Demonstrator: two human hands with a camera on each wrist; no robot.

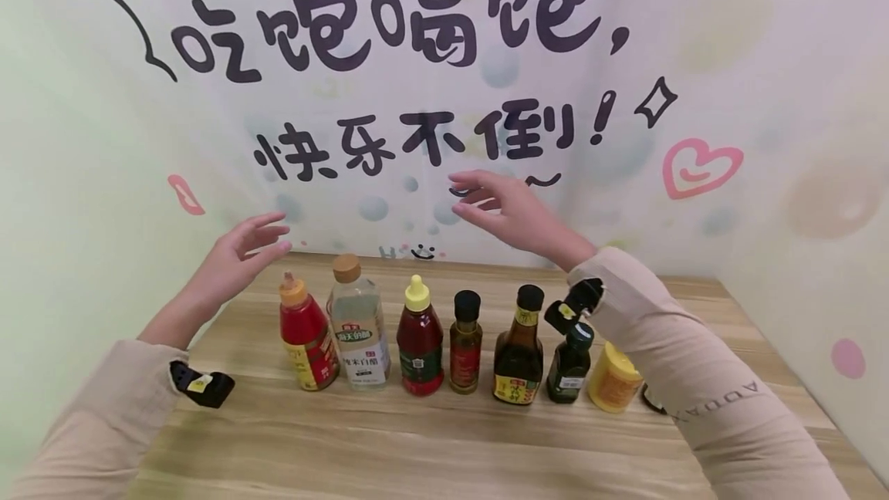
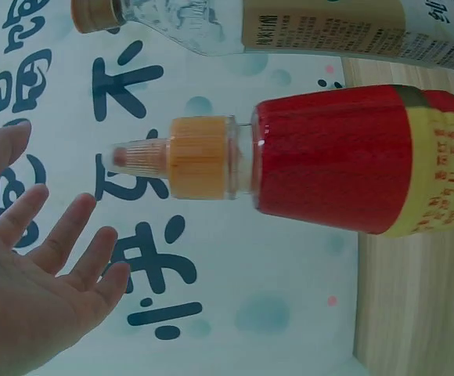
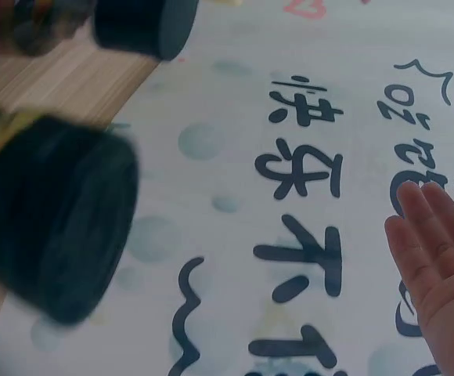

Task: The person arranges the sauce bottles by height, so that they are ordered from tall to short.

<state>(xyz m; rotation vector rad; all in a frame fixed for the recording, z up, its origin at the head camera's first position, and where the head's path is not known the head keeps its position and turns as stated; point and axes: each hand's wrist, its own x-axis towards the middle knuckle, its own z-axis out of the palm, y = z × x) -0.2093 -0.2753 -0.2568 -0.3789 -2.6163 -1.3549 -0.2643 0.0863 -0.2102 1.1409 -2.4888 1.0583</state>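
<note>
My left hand [image 1: 229, 261] is raised above and left of a red squeeze bottle [image 1: 309, 346] with an orange nozzle cap; its fingers are spread, holding nothing. In the left wrist view that hand [image 2: 51, 274] shows its palm beside the nozzle. My right hand [image 1: 510, 211] hovers higher, above the middle of a row of bottles, fingers loosely extended and holding nothing. Below it stand a dark red bottle with a yellow tip [image 1: 420, 346], a small black-capped bottle [image 1: 465, 346] and a dark sauce bottle [image 1: 519, 353]. A clear white-vinegar bottle [image 1: 359, 338] stands beside the red squeeze bottle.
Right of the dark sauce bottle are a small dark green bottle [image 1: 569, 365] and a yellow tub [image 1: 614, 380], partly behind the right sleeve [image 1: 667, 346]. A black round object [image 1: 653, 400] shows past it. Behind the wooden table [image 1: 389, 454] hangs a white printed cloth [image 1: 389, 199].
</note>
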